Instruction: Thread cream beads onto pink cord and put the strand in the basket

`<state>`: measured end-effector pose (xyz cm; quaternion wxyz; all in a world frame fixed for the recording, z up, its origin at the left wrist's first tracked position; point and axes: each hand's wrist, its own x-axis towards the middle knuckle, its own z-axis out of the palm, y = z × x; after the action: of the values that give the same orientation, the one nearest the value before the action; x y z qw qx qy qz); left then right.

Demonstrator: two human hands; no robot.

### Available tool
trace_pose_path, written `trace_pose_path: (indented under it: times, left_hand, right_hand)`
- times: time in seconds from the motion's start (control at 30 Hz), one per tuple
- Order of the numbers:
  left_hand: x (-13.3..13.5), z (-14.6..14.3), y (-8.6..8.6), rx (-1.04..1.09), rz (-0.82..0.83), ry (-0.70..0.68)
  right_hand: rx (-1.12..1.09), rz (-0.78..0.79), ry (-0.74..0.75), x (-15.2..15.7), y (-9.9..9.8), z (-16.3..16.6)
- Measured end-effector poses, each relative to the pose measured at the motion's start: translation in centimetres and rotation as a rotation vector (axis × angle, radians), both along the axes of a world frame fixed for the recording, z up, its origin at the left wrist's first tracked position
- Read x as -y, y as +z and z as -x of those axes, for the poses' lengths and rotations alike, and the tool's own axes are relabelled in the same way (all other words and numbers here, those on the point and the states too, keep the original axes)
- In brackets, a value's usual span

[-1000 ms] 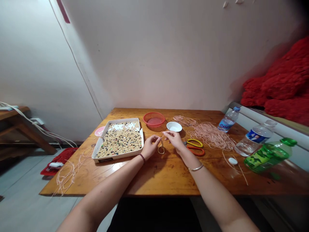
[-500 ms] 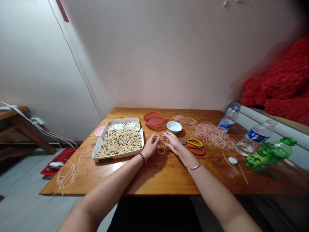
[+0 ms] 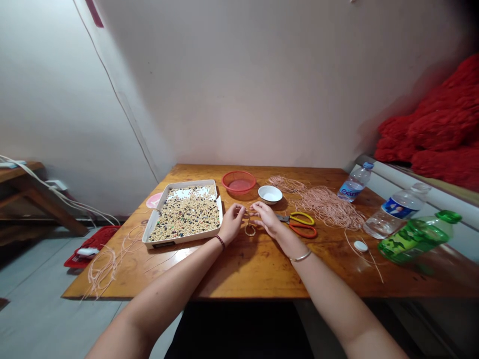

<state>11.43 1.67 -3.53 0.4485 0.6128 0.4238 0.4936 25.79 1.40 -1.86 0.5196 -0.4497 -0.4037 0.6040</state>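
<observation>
A small beaded bracelet [image 3: 250, 230] hangs between my two hands just over the table, with thin cord running up from its loop. My left hand [image 3: 232, 222] is closed in a pinch on this cord, to the left of the loop. On the other side, my right hand [image 3: 266, 218] pinches the cord between thumb and forefinger, its other fingers loosely stretched. Left of my hands is a white tray [image 3: 221, 212] of mostly cream beads mixed with dark ones. Scissors [image 3: 301, 225] with one yellow and one orange handle lie beside my right hand.
Behind my hands stand a red basket [image 3: 238, 182] and a white bowl [image 3: 270, 194]. Piled pink cord [image 3: 325, 207] lies to the right, then several bottles, including a green one [image 3: 419, 238]. Loose cord [image 3: 103, 271] hangs at the table's left front edge.
My fingers have shifted slightly around the cord, and my left hand has opened out a little from its tighter pinch. The bracelet still hangs between them.
</observation>
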Motion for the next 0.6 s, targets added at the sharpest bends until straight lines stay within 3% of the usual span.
trace_pose_path:
  times: [0.2,0.6]
  left_hand:
    - [0.1,-0.1,0.2,0.054,0.043,0.005]
    - [0.0,-0.2,0.1,0.093,0.069,-0.001]
  right_hand:
    - [0.005,-0.016,0.013,-0.1,-0.5,0.4]
    - [0.111,-0.061,-0.103,-1.0,-2.1,1.1]
